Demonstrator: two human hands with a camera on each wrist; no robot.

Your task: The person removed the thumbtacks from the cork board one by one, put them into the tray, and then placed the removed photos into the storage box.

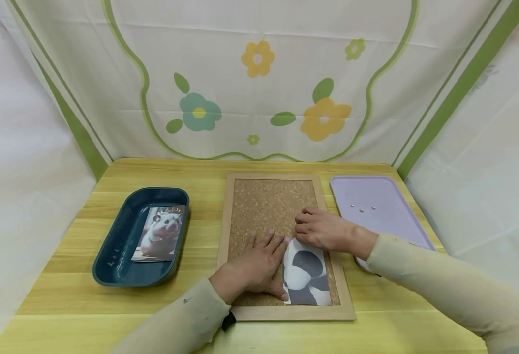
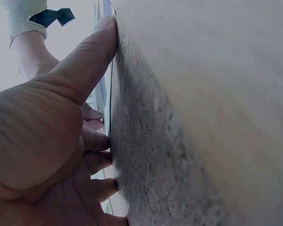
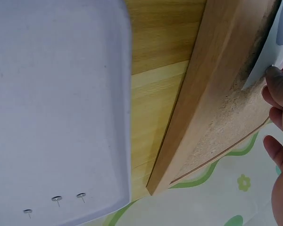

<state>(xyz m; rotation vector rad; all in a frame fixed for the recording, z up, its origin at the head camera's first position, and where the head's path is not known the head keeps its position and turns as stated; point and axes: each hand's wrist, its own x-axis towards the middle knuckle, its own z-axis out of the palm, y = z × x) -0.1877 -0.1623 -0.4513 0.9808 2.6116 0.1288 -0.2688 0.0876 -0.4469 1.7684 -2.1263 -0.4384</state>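
A card with a black-and-white animal picture lies on the lower right of a wood-framed corkboard. My left hand rests on the cork with fingers spread; its thumb and a fingertip touch the card's left edge. At the card's top edge my right hand bends its fingers in a pinch. A tiny bright bit at the right thumb tip in the right wrist view looks like a thumbtack, mostly hidden by the fingers. In the left wrist view, the left thumb lies along the board's surface.
To the right, a lilac tray holds three thumbtacks. A dark teal tray on the left holds a card with a crowned, mouse-like animal. Printed cloth hangs behind the wooden table.
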